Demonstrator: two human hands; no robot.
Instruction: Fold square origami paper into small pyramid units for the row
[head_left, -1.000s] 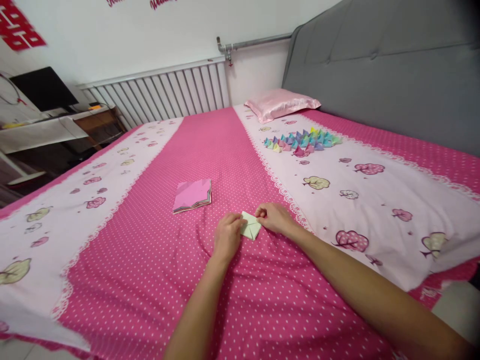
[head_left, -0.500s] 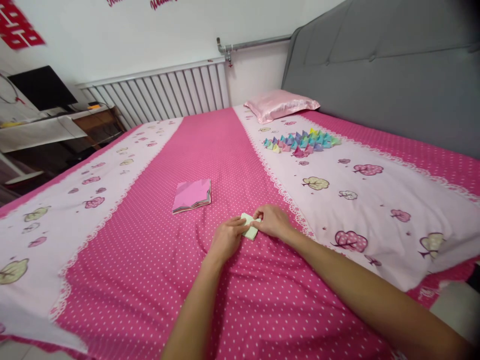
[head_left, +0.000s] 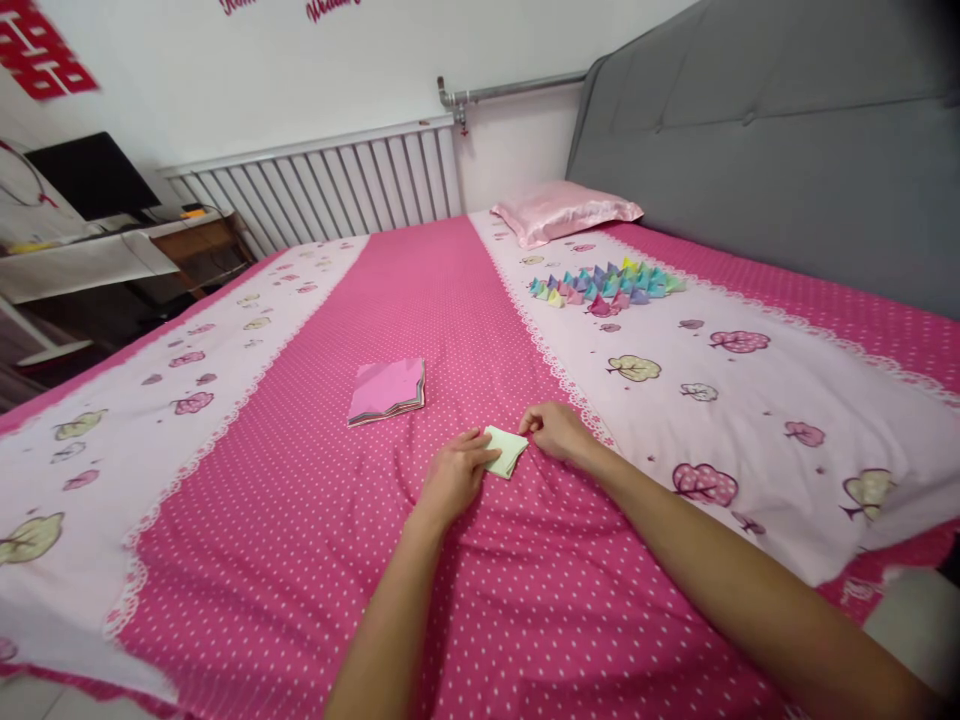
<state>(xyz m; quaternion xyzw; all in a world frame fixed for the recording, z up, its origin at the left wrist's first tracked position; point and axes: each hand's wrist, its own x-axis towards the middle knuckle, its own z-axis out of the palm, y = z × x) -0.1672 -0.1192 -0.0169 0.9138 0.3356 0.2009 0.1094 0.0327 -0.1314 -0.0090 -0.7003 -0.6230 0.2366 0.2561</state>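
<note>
A small pale green folded paper [head_left: 508,449] lies on the pink dotted bedspread in front of me. My left hand [head_left: 454,473] grips its left side, thumb resting across the top and fingers at the far edge. At the paper's right corner, my right hand [head_left: 557,433] has thumb and forefinger pinched together on the corner. The layers look slightly fanned at the right and near edges. Beyond my left hand lies a stack of square paper sheets [head_left: 388,388], pink on top with other colours showing along the near edge.
Several folded paper pieces [head_left: 600,284] in many colours stand grouped on the bed's pale strip. Behind them are a pink pillow [head_left: 568,211] and a grey headboard [head_left: 772,150]. A white radiator [head_left: 322,185] runs along the wall; a monitor [head_left: 94,177] stands on a desk at left.
My right hand has shifted a little right, from over the paper to its right corner. More of the paper's top shows, and its right side reaches further out. My left hand stays in place.
</note>
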